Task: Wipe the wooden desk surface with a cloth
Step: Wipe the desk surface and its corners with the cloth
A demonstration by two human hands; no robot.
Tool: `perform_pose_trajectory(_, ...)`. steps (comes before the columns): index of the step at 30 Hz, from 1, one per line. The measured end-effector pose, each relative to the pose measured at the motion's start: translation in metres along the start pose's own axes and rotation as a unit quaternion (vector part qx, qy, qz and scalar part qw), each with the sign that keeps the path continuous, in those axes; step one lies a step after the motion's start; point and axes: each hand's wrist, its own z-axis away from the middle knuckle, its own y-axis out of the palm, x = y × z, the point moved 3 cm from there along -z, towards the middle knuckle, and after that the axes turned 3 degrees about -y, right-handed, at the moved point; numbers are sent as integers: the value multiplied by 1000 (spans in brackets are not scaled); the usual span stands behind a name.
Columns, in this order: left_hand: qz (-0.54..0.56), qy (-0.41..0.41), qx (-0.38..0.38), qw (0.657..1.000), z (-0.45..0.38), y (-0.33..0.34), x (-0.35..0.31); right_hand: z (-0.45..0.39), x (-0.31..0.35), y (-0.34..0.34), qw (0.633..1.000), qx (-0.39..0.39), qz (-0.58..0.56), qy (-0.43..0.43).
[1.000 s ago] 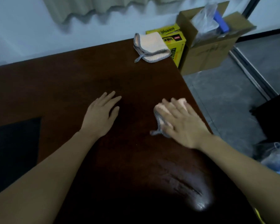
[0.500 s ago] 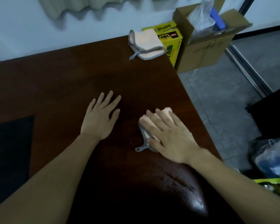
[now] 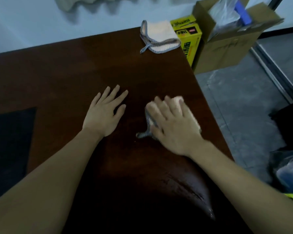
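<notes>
A dark brown wooden desk (image 3: 74, 68) fills most of the view. My right hand (image 3: 172, 125) lies flat with straight fingers on a pale pink cloth with a grey woven edge (image 3: 178, 99), pressing it onto the desk near the right edge. Most of the cloth is hidden under the hand; its grey loop sticks out to the left. My left hand (image 3: 105, 112) rests flat on the wood just left of it, fingers spread, holding nothing.
A second folded pink cloth (image 3: 159, 36) lies at the desk's far right corner. A black mat (image 3: 8, 141) covers the desk's left side. Beyond the right edge stand a yellow box (image 3: 191, 39) and an open cardboard box (image 3: 227, 48) on the grey floor.
My right hand slid the cloth left and toward me, then back to the right. My left hand has stayed flat in about the same spot.
</notes>
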Motion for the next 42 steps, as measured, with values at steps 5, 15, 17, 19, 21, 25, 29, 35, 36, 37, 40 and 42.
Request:
perform_pose_trajectory(5, -7, -1, -2, 1000, 1, 0, -2, 31, 4, 4, 997, 25, -8, -71)
perform_pose_trajectory(15, -1, -5, -7, 1000, 2, 1, -1, -31, 2, -5, 996, 9, -2, 85)
perform_pose_trajectory(17, -10, -15, 1, 1000, 2, 0, -1, -8, 25, 1, 999, 8, 18, 31)
perform_pose_trajectory(19, -7, -17, 9, 1000, 6, -2, 0, 20, 41, 7, 999, 13, 11, -29)
perform_pose_trajectory(21, 18, -10, -1, 1000, 13, -8, 2, 41, 45, 13, 997, 28, -4, -65)
perform_pose_trajectory(25, 34, -18, -7, 999, 29, -29, 30, 29, 25, 7, 998, 34, 3, -56)
perform_pose_trajectory(29, 2, -46, 1, 999, 45, -46, 93, -35, -7, -10, 999, 25, -2, 41)
perform_pose_trajectory(35, -3, -100, 20, 995, 60, -31, 132, -60, 26, -8, 997, 37, 24, 62)
perform_pose_trajectory(36, 4, -103, 9, 995, 60, -30, 132, -52, 41, -4, 998, 28, 44, 30)
perform_pose_trajectory(37, 8, -105, 6, 994, 59, -29, 132, -42, 57, -2, 998, 20, 51, -8)
perform_pose_trajectory(40, 7, -99, 9, 995, 60, -29, 132, -6, 89, 10, 992, 49, 24, -116)
perform_pose_trajectory(42, 16, -98, 9, 995, 58, -31, 134, -5, 86, 12, 985, 67, 14, -156)
